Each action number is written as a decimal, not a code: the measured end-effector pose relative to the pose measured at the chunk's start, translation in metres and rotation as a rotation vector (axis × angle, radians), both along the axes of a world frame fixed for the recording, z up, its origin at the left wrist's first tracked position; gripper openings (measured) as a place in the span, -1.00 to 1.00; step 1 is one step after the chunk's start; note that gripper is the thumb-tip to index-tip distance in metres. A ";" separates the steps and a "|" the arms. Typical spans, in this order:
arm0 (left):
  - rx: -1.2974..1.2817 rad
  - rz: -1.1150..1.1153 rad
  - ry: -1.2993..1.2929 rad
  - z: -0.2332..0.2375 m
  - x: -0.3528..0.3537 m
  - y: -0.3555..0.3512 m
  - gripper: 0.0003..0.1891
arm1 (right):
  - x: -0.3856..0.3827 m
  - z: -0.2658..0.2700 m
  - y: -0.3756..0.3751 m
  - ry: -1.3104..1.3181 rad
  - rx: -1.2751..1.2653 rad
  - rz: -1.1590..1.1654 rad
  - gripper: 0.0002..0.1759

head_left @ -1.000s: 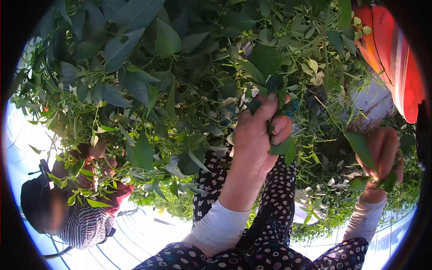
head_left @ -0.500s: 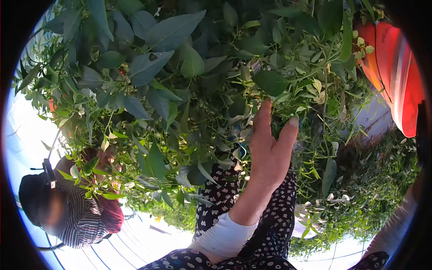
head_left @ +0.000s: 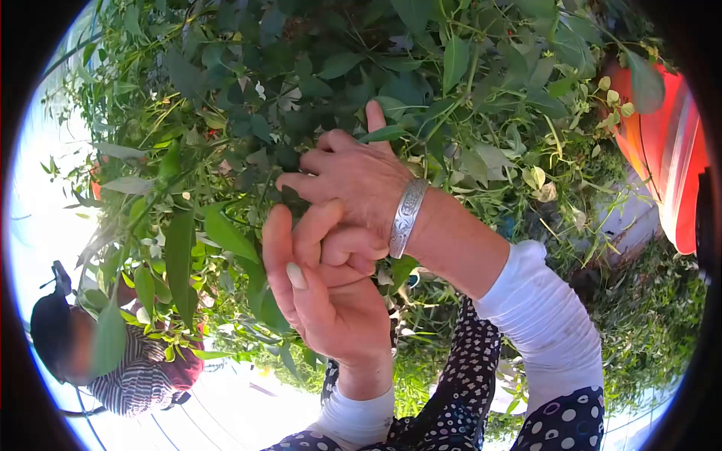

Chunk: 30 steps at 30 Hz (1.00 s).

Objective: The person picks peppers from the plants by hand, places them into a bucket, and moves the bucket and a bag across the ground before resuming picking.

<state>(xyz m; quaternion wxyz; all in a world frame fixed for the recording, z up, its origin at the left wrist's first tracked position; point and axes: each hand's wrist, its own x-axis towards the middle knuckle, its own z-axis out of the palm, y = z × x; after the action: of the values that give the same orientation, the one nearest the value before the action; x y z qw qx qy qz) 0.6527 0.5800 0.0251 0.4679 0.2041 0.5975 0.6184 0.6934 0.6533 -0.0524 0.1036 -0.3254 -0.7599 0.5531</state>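
Note:
My left hand (head_left: 335,301) is turned palm up below the leafy plant (head_left: 338,64). Its thumb and index finger stand apart, while the other fingers curl inward. What those curled fingers hold, if anything, is hidden. Just above it, my right hand (head_left: 353,180) reaches left into the foliage with its back toward me, its fingers spread among the leaves. I see nothing held in it. A silver bracelet (head_left: 408,218) circles the right wrist, close to the left hand's curled fingers. Tiny red spots and white flowers (head_left: 260,90) show between the leaves.
At the lower left, another person (head_left: 139,376) in a dark cap and striped top is beside the plants. A bright red-orange object with pale stripes (head_left: 673,150) stands at the right edge. Dense greenery (head_left: 639,316) fills the lower right, and branches hang close around both hands.
My right hand has come in from the right edge into the leaves. The left hand has moved left and down and turned palm up. The view of the foliage has shifted.

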 end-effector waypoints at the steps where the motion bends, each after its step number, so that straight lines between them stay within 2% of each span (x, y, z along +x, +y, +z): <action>1: -0.051 0.081 0.124 0.002 -0.005 0.007 -0.52 | 0.003 -0.002 -0.009 -0.026 0.004 0.053 -0.58; 2: -0.101 0.162 0.251 0.003 -0.009 0.013 -0.54 | 0.004 -0.003 -0.022 -0.032 0.009 0.084 -0.56; 3: -0.115 0.147 0.214 0.005 -0.012 0.014 -0.49 | 0.005 -0.003 -0.034 -0.038 0.014 0.115 -0.54; 4: -0.107 0.154 0.218 0.005 -0.010 0.016 -0.49 | 0.006 -0.004 -0.051 -0.002 -0.085 0.013 -0.50; 5: -0.263 0.157 0.303 0.004 -0.004 0.016 -0.46 | 0.008 -0.006 -0.060 0.033 -0.184 -0.091 -0.45; 6: -0.427 0.156 0.386 0.003 0.001 0.016 -0.41 | 0.012 -0.007 -0.062 0.035 -0.183 -0.087 -0.45; 7: -0.443 0.171 0.296 -0.009 -0.005 0.007 -0.32 | 0.013 -0.009 -0.065 0.076 -0.162 -0.135 -0.41; 8: -0.454 0.176 0.301 -0.008 -0.004 0.009 -0.32 | 0.014 -0.012 -0.068 0.118 -0.146 -0.181 -0.36; 10: -0.619 0.175 0.357 -0.003 -0.003 0.018 -0.29 | 0.030 -0.008 -0.047 0.164 -0.183 -0.149 -0.34; 12: -0.621 0.209 0.339 -0.001 -0.009 0.014 -0.22 | 0.050 -0.005 -0.024 0.234 -0.155 -0.186 -0.38; 14: -0.656 0.226 0.337 -0.003 -0.019 0.010 -0.18 | 0.075 -0.008 0.009 0.216 -0.279 -0.380 -0.50; 16: -0.658 0.225 0.326 -0.004 -0.023 0.010 -0.15 | 0.098 -0.029 0.027 0.228 -0.481 -0.784 -0.46; 17: -0.658 0.218 0.336 -0.008 -0.024 0.010 -0.14 | 0.117 -0.044 0.040 0.198 -0.470 -0.877 -0.46; 18: -0.658 0.212 0.348 -0.010 -0.026 0.008 -0.14 | 0.138 -0.059 0.052 0.170 -0.460 -0.968 -0.46; 20: -0.661 0.202 0.345 -0.015 -0.033 0.003 -0.14 | 0.182 -0.090 0.066 0.328 -0.630 -1.049 -0.46; 21: -0.659 0.188 0.351 -0.017 -0.035 0.003 -0.14 | 0.192 -0.089 0.067 0.315 -0.618 -1.050 -0.46; 23: -0.664 0.200 0.335 -0.015 -0.032 0.006 -0.14 | 0.200 -0.083 0.070 0.398 -0.725 -1.194 -0.60; 24: -0.675 0.217 0.337 -0.013 -0.031 0.008 -0.14 | 0.198 -0.080 0.068 0.392 -0.721 -1.195 -0.60; 26: -0.692 0.214 0.337 -0.010 -0.030 0.011 -0.14 | 0.183 -0.064 0.054 0.324 -0.638 -1.038 -0.62; 29: -0.713 0.224 0.360 -0.008 -0.028 0.016 -0.14 | 0.124 -0.029 0.036 0.190 -0.548 -0.799 -0.55; 30: -0.708 0.231 0.341 -0.008 -0.026 0.017 -0.16 | 0.104 -0.031 0.028 0.164 -0.444 -0.716 -0.49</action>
<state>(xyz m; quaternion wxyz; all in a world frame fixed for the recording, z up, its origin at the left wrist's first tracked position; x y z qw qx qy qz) 0.6270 0.5974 0.0170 0.3311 0.0615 0.8614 0.3802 0.7970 0.6811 -0.0835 0.2766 -0.5381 -0.4509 0.6563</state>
